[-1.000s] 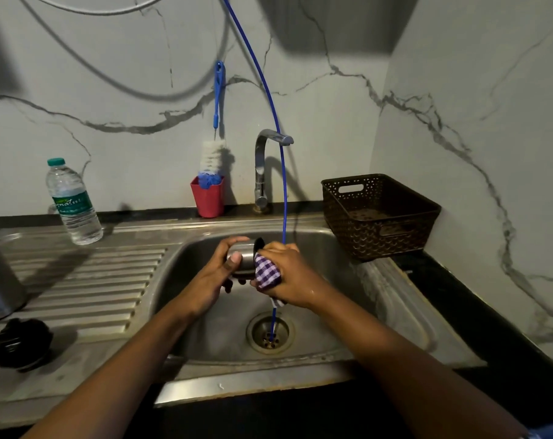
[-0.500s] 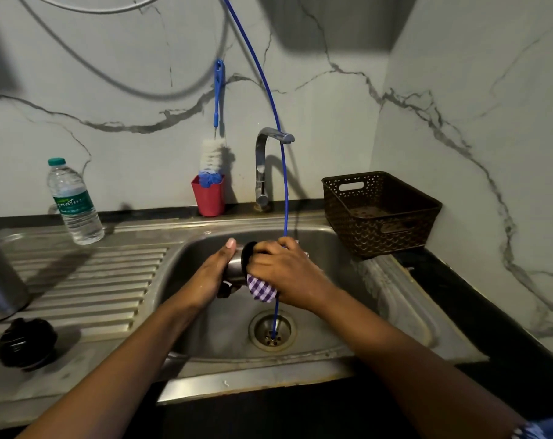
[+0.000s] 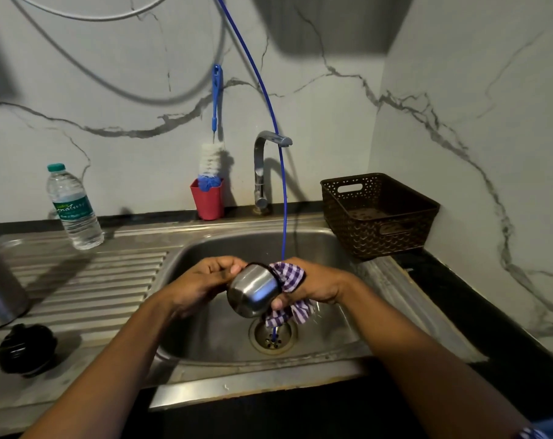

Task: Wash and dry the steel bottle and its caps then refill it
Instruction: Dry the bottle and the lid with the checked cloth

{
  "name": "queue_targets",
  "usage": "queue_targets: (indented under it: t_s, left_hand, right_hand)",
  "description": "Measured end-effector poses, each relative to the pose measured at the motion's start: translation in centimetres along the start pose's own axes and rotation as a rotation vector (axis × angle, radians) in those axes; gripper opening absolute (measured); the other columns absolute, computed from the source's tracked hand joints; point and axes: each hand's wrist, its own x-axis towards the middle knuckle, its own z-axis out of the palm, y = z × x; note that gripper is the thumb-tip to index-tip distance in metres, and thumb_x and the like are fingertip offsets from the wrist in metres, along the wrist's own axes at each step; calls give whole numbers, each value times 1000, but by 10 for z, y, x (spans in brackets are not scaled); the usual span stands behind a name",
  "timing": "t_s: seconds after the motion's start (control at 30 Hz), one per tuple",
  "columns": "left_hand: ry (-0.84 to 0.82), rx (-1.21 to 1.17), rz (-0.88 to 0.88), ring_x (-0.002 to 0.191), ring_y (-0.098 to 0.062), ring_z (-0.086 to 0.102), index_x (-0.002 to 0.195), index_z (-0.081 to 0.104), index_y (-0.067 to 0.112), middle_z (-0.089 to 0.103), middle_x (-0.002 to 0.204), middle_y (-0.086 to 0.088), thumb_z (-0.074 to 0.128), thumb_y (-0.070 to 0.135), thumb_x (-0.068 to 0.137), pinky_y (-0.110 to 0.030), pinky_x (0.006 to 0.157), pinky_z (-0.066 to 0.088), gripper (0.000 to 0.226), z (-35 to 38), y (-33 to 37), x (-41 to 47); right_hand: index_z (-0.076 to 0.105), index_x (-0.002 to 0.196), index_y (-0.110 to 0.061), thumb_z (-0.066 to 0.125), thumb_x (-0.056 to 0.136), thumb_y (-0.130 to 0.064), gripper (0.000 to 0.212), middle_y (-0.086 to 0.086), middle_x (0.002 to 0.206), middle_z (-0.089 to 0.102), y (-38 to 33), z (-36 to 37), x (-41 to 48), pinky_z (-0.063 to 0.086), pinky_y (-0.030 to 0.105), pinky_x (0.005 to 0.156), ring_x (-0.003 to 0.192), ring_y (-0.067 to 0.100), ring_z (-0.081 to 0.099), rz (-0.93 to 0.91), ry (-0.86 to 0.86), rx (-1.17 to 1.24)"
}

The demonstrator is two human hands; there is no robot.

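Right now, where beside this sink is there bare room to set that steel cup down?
The ribbed drainboard is bare between the plastic bottle, the black cap and the basin. A narrower rim strip lies bare right of the basin, before the basket. Over the basin it is crowded: left hand, right hand, steel cup, cloth, blue tube.
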Motion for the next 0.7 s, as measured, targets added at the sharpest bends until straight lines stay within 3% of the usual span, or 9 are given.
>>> queue_targets:
  t_s: [0.13, 0.23, 0.3, 0.33, 0.4, 0.5, 0.57, 0.67, 0.7]
  left_hand:
    - [85, -156, 36, 54, 0, 50, 61, 68, 17, 56, 58, 6, 85, 37, 59, -12, 56, 45, 27, 5, -7, 1]
    - [215, -137, 62, 56, -2, 56, 62, 72, 19, 61, 59, 5, 71, 24, 71, -15, 62, 50, 11, 7, -14, 7]
    - [313, -126, 75, 65, -10, 65, 68, 74, 15, 68, 68, -5, 85, 36, 60, -24, 69, 55, 25, 3, -19, 11]
    - [358, -121, 74, 73, -18, 68, 73, 74, 12, 71, 75, -13, 88, 39, 57, -31, 76, 57, 34, 1, -21, 12]
    - [418, -119, 75, 79, -27, 69, 75, 74, 8, 71, 82, -21, 78, 21, 75, -37, 81, 56, 14, 0, -19, 12]
    - [440, -55, 83, 67, -10, 68, 66, 74, 13, 72, 70, -4, 55, -4, 87, -21, 66, 54, 33, 5, -16, 12]
    - [444, -18, 117, 66, -7, 66, 76, 70, 7, 71, 70, -1, 54, -5, 88, -17, 64, 53, 24, 10, -12, 11]
    - [422, 60, 173, 66, -6, 62, 82, 63, 3, 69, 70, -1, 56, -3, 87, -16, 63, 50, 11, 11, -10, 9]
    - [415, 79, 176, 67, -6, 62, 82, 64, 3, 68, 70, -1, 58, -2, 87, -16, 64, 50, 9, 11, -10, 10]
  right_hand:
    - [59, 108, -10, 69, 69, 0, 42, 5, 100, 70, 8, -7, -2, 55, 31, 84, 95, 19, 66, 32, 203, 285]
    - [61, 111, -10, 70, 79, -12, 33, 16, 110, 67, 12, -13, 8, 50, 47, 95, 102, 28, 65, 58, 580, 378]
    - [57, 120, -15, 72, 79, -26, 45, 12, 121, 63, 7, -6, 14, 48, 42, 97, 107, 23, 62, 56, 746, 295]
    - [52, 127, -17, 70, 81, -28, 51, 7, 126, 59, 3, 1, 16, 48, 33, 97, 111, 17, 58, 29, 757, 167]
    - [39, 141, -20, 68, 84, -25, 64, 0, 141, 44, -1, 19, 19, 35, 17, 103, 123, 8, 41, -44, 630, -354]
    - [20, 149, -23, 70, 83, -28, 83, 0, 154, 21, 8, 35, 33, 16, 23, 111, 141, 16, 19, -170, 599, -967]
    - [30, 145, -22, 76, 75, -29, 84, 1, 146, 35, 13, 33, 38, 25, 22, 106, 133, 18, 33, -187, 704, -856]
    - [43, 132, -28, 85, 64, -30, 80, -8, 120, 55, 9, 23, 33, 44, 19, 88, 116, 14, 53, 15, 637, -139]
    - [43, 131, -28, 86, 63, -30, 80, -10, 116, 57, 10, 21, 31, 47, 20, 85, 114, 14, 56, 42, 609, -54]
